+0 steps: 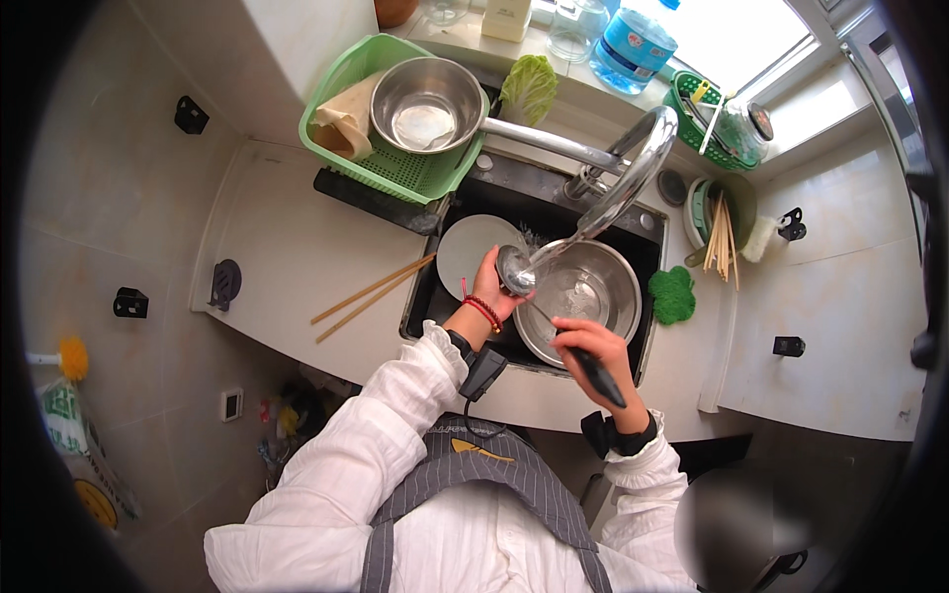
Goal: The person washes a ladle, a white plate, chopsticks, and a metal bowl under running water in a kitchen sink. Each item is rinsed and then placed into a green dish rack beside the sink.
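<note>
A metal ladle (517,271) with a black handle is held in both hands over the sink (489,194). My left hand (485,290) supports its bowl from the left side and below. My right hand (599,350) is wrapped around the handle. Water from the curved chrome faucet (652,167) runs into the ladle's bowl. Below, a stainless steel pot (586,296) stands in the dark sink under the handle, with some water in it. A white plate (465,248) lies in the sink on the left, partly hidden by my left hand.
Two wooden chopsticks (371,298) lie on the counter left of the sink. A green basket (415,178) holds a steel pan (426,104) at back left. Right of the sink are a green scrubbing sponge (672,295) and more chopsticks (719,241). Bottles (630,48) line the sill.
</note>
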`<state>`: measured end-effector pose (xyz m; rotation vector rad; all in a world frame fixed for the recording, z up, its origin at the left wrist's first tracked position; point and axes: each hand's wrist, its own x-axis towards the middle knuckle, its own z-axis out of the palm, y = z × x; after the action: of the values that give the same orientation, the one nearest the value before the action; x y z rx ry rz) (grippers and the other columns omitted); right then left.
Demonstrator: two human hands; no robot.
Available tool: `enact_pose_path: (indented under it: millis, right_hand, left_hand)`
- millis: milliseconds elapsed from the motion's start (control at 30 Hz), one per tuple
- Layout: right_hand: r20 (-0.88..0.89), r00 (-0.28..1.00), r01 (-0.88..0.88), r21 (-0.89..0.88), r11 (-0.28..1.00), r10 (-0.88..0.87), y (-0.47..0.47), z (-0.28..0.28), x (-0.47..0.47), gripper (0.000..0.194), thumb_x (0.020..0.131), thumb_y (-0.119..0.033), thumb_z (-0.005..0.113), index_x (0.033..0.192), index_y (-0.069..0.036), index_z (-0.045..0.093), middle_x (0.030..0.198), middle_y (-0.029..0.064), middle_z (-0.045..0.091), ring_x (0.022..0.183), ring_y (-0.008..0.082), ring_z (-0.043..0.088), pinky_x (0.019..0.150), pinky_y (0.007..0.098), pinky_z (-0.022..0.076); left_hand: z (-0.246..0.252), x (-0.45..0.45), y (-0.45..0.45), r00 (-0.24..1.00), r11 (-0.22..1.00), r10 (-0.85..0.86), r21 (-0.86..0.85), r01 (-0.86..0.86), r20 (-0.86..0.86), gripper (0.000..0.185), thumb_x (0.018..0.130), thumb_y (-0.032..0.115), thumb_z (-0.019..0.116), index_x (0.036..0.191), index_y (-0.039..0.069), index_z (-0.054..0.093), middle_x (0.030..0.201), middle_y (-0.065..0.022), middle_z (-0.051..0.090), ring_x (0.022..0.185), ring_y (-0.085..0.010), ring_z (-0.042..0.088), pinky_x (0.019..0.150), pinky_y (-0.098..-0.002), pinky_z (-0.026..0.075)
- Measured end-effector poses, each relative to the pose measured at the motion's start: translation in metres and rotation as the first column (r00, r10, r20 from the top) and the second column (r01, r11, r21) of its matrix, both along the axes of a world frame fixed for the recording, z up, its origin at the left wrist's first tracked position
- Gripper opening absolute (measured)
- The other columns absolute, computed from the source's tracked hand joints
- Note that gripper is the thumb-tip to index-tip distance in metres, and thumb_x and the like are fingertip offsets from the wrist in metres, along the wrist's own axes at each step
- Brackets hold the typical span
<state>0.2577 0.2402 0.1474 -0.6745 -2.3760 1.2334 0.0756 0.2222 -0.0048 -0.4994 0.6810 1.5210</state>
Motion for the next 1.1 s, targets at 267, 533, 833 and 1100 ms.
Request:
enact_pose_path:
  millis: [267,533,833,1100]
  right_hand:
    - [-0.072,0.997,0.022,-0.034,0.999,-0.025,-0.016,0.002,0.025,0.021,0.069,0.002,0.069,0.090,-0.003,0.065,0.107,0.0134,0.062,0.107,0.0287,0.058,0.089,0.0361,0.0465]
    - [-0.302,0.443,0.311,-0.831,0.460,-0.844,-0.022,-0.069,0.013,0.024,0.089,-0.008,0.049,0.112,-0.002,0.049,0.115,0.0154,0.055,0.109,0.0223,0.053,0.093,0.0326,0.0448]
    - [0.127,0.286,-0.026,-0.990,-0.140,-0.950,0.013,-0.155,-0.071,0.009,0.087,-0.012,0.060,0.092,-0.005,0.059,0.095,0.0083,0.064,0.091,0.0190,0.061,0.082,0.0299,0.0513]
    - [0.132,0.458,-0.035,-0.986,-0.166,-0.879,0.017,-0.166,-0.132,0.009,0.093,-0.017,0.051,0.091,-0.009,0.053,0.085,0.0053,0.062,0.081,0.0166,0.059,0.068,0.0282,0.0468]
  left_hand:
    - [-0.034,0.026,0.017,0.995,0.988,0.100,0.117,-0.098,-0.014,0.046,0.097,0.037,0.040,0.122,-0.001,0.044,0.116,-0.0154,0.056,0.106,-0.0294,0.055,0.092,-0.0453,0.044]
    - [-0.020,0.031,0.034,0.927,0.955,0.296,0.037,-0.296,-0.228,0.032,0.093,0.003,0.043,0.124,0.003,0.038,0.117,-0.0178,0.052,0.102,-0.0314,0.057,0.089,-0.0458,0.049]
    - [0.029,-0.012,-0.001,0.655,0.902,0.432,0.314,-0.297,-0.620,0.068,0.063,-0.021,0.030,0.125,0.003,0.041,0.123,-0.0118,0.047,0.116,-0.0230,0.047,0.100,-0.0334,0.039]
    - [0.059,-0.013,-0.023,0.287,0.929,0.353,0.297,-0.221,-0.891,0.070,0.066,-0.019,0.034,0.132,0.004,0.035,0.133,-0.0133,0.040,0.128,-0.0229,0.036,0.108,-0.0333,0.025]
